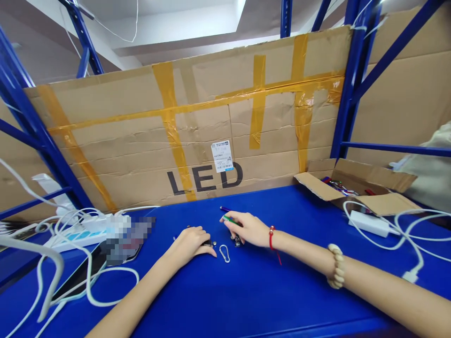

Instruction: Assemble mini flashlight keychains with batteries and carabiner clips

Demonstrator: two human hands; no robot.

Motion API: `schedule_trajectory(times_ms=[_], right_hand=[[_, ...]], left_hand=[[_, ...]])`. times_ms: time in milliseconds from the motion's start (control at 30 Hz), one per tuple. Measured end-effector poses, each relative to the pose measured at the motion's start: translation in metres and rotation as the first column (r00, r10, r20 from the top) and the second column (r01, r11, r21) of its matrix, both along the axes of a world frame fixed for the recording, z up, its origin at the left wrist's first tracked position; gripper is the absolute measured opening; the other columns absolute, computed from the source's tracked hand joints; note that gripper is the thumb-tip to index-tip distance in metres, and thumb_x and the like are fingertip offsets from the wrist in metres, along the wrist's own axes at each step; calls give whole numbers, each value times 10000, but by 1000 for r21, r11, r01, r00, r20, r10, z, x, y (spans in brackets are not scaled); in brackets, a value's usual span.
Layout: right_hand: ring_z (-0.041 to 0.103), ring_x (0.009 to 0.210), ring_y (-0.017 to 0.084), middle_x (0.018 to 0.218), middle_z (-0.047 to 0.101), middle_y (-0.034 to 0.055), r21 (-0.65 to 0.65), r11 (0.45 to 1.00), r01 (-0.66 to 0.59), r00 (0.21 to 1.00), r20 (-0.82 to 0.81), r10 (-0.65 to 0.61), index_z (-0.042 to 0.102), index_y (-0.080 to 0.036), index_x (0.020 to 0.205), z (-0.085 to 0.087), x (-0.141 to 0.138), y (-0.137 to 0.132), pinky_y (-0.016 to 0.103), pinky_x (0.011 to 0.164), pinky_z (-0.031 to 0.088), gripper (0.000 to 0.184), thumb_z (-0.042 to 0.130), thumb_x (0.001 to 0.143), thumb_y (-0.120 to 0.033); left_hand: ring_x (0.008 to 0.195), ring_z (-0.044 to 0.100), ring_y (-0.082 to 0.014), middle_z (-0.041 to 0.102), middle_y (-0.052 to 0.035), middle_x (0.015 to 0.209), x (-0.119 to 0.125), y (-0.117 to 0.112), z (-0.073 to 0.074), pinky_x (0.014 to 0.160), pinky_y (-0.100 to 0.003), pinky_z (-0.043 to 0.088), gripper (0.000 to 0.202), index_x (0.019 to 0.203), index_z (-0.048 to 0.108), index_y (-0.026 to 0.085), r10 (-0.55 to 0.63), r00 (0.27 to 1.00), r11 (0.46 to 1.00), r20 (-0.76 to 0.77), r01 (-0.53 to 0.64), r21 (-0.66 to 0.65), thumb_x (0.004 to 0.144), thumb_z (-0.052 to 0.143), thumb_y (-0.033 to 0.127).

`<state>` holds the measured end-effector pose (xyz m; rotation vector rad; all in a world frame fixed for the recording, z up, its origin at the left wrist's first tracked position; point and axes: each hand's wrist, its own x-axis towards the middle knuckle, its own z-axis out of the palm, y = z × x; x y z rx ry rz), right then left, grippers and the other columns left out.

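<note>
My left hand (192,241) rests low on the blue tabletop (225,300), closed over a small dark thing with a round metal end (211,243). Most of that piece is covered by the fingers. Between the thumb and fingers of my right hand (252,228) is a slim green thing (230,219), partly hidden. Under that hand lie small dark metal pieces (237,241), too small to name. A silver carabiner (224,253) lies between the hands, touched by neither. Beyond the right fingertips is a slender purple-blue thing (225,209).
White cables (91,281), a power strip (77,240) and a dark phone-like slab (82,274) crowd the left. An open cardboard box (319,187) with small colourful items and a white adapter (368,223) stand right. A taped cardboard panel (141,155) closes off the back.
</note>
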<state>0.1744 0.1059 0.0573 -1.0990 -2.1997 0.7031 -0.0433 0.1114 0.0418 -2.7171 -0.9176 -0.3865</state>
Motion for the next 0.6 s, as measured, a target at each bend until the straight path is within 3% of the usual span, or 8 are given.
schedule_trajectory(times_ms=[167,367,500,600], right_hand=[[598,614,130,684,646,-33,76,995,-61,994,90,54,556,-249,999,-12,-11,-9,220,580,420,235,370,893,-347],[562,946,181,1037,613,9,304,953,14,994,100,-46,572,-279,1050,-20,-1,-10,278,775,435,261,388,886,-364],[573,932,177,1053,607,3,352,926,139,986,37,-163,554,-299,1105,-18,4,-8,269,761,445,290,385,886,-387],[613,804,169,866,662,-14,299,931,211,973,23,-228,542,-312,1123,-14,8,-7,250,672,451,309,402,872,-426]], left_hand=[[574,571,-163,604,-23,610,-2,-3,2,516,-238,307,511,676,553,165,44,998,998,-42,-46,-40,738,343,628],[643,567,-170,616,-39,661,-2,-6,9,551,-234,339,486,763,577,157,40,994,999,-104,-39,17,760,353,589],[663,522,-169,594,-41,632,-4,-6,13,585,-243,347,486,726,602,154,-13,994,997,-106,20,71,781,344,562],[684,497,-176,582,-42,625,-5,-6,13,586,-249,339,490,745,626,161,-42,997,993,-69,50,109,778,347,562]])
